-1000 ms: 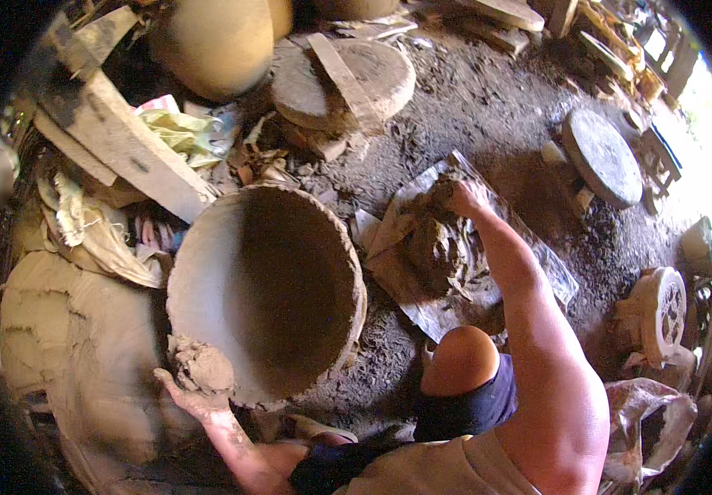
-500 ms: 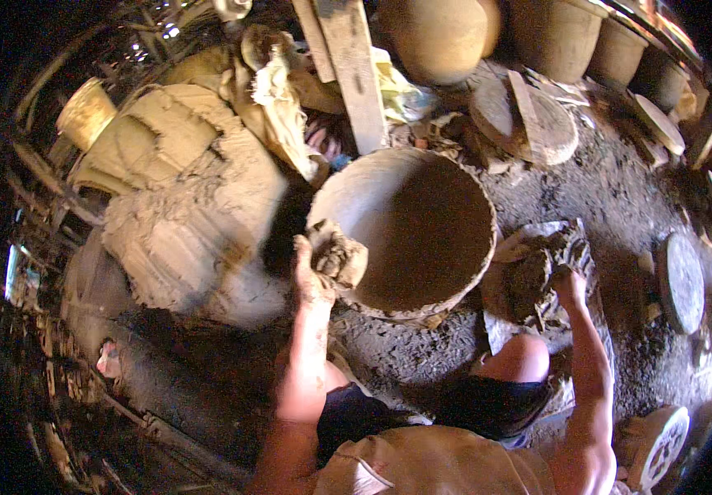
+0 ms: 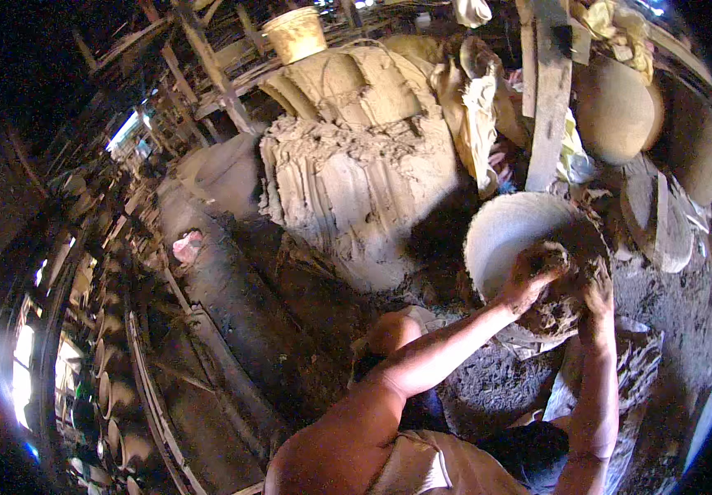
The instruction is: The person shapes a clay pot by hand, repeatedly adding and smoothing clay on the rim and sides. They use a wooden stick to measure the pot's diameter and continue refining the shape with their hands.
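A large round clay pot point(image 3: 488, 239) with a rough rim stands open in front of me, its right inside in deep shadow. Over its near side my two hands come close together. My left hand point(image 3: 529, 279) curls its fingers round a lump of wet clay point(image 3: 551, 257). Beside it, my right hand point(image 3: 597, 295) is closed on clay too, its fingers partly lost in the shadow. More dark, wet clay point(image 3: 556, 315) clings at the near rim just below the hands. Whether the two lumps touch I cannot tell.
A big mound of clay point(image 3: 348, 190) with grooved sides rises left of the pot, a yellowish bucket point(image 3: 294, 35) behind it. A wooden plank point(image 3: 550, 107) leans beyond the pot. Round pots point(image 3: 616, 111) and a disc point(image 3: 676, 227) stand right. A sheet point(image 3: 636, 371) lies near my right arm.
The view has swung left. My right hand has left the dark clay on the sheet and come over the pot with clay. My left hand, still holding its lump, has moved in beside it.
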{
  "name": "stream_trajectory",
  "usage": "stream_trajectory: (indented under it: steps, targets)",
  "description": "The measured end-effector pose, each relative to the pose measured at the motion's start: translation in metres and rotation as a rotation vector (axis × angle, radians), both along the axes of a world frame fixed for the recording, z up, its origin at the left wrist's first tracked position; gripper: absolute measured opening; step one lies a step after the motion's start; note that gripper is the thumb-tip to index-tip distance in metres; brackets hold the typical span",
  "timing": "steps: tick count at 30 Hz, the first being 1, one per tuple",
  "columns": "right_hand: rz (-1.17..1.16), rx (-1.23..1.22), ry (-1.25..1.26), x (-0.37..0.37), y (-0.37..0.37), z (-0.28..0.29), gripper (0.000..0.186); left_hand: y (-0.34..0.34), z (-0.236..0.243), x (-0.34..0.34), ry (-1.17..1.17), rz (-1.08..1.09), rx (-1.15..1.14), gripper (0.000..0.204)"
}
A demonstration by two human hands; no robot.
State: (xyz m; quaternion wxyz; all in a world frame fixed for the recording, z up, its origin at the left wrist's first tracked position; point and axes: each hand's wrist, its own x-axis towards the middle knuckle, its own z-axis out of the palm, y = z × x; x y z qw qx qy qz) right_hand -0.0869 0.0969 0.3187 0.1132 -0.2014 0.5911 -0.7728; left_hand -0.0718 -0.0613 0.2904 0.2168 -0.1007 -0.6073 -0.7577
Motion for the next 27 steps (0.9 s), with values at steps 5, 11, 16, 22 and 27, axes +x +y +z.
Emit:
stream_trajectory:
  steps: [5,11,16,22,27]
  targets:
    - [0.199,-0.292,0.179,0.005,0.006,-0.015,0.063,-0.023,-0.001,0.006,-0.108,-0.738,0.927,0.053]
    - [0.15,-0.025,0.035,0.005,0.008,-0.055,0.093,-0.01,0.024,0.004,-0.081,-0.018,-0.385,0.066]
    - [-0.217,0.272,0.578,-0.001,-0.013,-0.07,0.077,0.014,0.002,0.003,-0.036,-0.222,0.194,0.068]
    - [0.005,0.06,0.039,0.017,-0.014,-0.043,0.089,0.006,-0.009,-0.007,-0.062,-0.075,0.009,0.053]
    - [0.271,-0.109,-0.041,0.01,0.013,-0.023,0.113,-0.007,0.001,-0.011,0.09,-0.26,0.279,0.064]
